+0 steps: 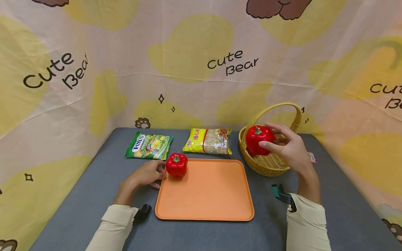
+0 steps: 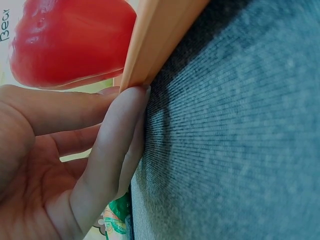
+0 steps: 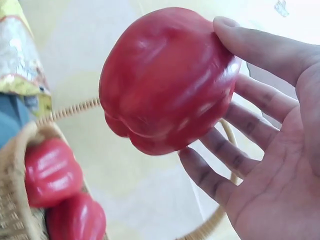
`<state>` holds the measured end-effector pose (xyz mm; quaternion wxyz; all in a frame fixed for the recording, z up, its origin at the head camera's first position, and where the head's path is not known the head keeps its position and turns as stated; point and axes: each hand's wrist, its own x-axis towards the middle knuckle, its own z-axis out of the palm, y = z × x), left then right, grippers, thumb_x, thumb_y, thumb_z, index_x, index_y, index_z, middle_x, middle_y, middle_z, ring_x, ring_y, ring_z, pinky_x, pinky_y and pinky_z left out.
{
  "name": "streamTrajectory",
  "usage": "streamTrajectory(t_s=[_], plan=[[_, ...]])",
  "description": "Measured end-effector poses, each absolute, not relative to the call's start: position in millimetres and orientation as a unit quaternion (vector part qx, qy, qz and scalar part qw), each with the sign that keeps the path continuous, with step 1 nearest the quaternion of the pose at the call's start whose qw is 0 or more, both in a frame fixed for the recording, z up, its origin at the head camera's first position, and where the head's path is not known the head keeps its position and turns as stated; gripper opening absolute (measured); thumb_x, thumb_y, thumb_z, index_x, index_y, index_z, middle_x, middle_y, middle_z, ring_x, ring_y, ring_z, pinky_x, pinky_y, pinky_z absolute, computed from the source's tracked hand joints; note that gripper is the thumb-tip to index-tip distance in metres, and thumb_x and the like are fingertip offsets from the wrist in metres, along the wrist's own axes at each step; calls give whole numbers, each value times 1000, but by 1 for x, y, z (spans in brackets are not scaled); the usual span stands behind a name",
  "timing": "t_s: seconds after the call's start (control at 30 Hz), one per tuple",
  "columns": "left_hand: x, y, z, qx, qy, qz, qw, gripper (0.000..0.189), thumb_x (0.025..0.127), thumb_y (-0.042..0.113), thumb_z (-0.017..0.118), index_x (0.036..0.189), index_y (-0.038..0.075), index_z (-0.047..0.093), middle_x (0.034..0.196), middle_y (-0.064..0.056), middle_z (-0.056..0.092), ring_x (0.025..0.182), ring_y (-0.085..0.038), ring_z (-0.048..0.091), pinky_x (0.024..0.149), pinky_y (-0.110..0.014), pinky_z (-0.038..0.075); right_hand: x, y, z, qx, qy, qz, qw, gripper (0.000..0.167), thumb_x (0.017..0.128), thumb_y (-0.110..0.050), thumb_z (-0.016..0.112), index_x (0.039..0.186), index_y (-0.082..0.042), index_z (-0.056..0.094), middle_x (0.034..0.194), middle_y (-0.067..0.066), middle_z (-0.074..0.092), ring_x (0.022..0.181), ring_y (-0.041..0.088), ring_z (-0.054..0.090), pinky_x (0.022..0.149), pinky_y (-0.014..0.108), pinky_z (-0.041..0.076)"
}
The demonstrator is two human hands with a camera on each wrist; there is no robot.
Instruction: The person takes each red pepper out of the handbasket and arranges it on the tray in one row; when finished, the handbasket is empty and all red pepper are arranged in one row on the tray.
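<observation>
My right hand (image 1: 292,148) grips a red bell pepper (image 3: 165,80) by its side, thumb on one face and fingers round the other. In the head view this pepper is up over the wicker basket (image 1: 267,170), within the arch of its handle. Two more red bell peppers lie inside the basket, one of them the upper pepper (image 3: 52,172) in the right wrist view. My left hand (image 1: 149,174) pinches the left rim of the orange tray (image 1: 207,191). Close to those fingers, another red bell pepper (image 1: 177,165) stands on the tray's far left corner.
Behind the tray lie a green candy bag (image 1: 150,145) on the left and a yellow pasta bag (image 1: 208,141) in the middle. A small pink packet (image 1: 312,157) lies right of the basket. A printed cloth (image 1: 188,69) surrounds the grey table (image 1: 220,237).
</observation>
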<state>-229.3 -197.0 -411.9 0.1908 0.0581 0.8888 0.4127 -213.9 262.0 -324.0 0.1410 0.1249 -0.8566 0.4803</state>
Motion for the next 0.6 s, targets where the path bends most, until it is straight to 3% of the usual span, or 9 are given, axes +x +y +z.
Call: streamTrajectory(t_s=[0.3, 0.4, 0.6], plan=[[-230, -198, -411, 62, 887, 415, 192, 53, 96, 0, 62, 147, -11, 49, 108, -16, 65, 88, -22, 67, 67, -36, 67, -220, 229, -326, 177, -850, 487, 93, 60, 93, -23, 82, 149, -19, 61, 146, 7, 58, 121, 34, 60, 86, 19, 60], [-230, -198, -412, 61, 887, 414, 193, 54, 97, 0, 63, 147, -11, 49, 108, -16, 65, 89, -22, 67, 67, -36, 67, -224, 220, -331, 194, -851, 480, 85, 60, 92, -22, 84, 147, -18, 62, 148, 5, 58, 124, 33, 59, 95, 30, 60], [-231, -198, -413, 58, 888, 412, 196, 54, 97, 0, 63, 148, -10, 49, 108, -15, 65, 90, -22, 67, 67, -36, 67, -230, 196, -341, 221, -853, 467, 78, 61, 88, -20, 87, 145, -15, 64, 142, 6, 62, 125, 27, 61, 102, 44, 59]])
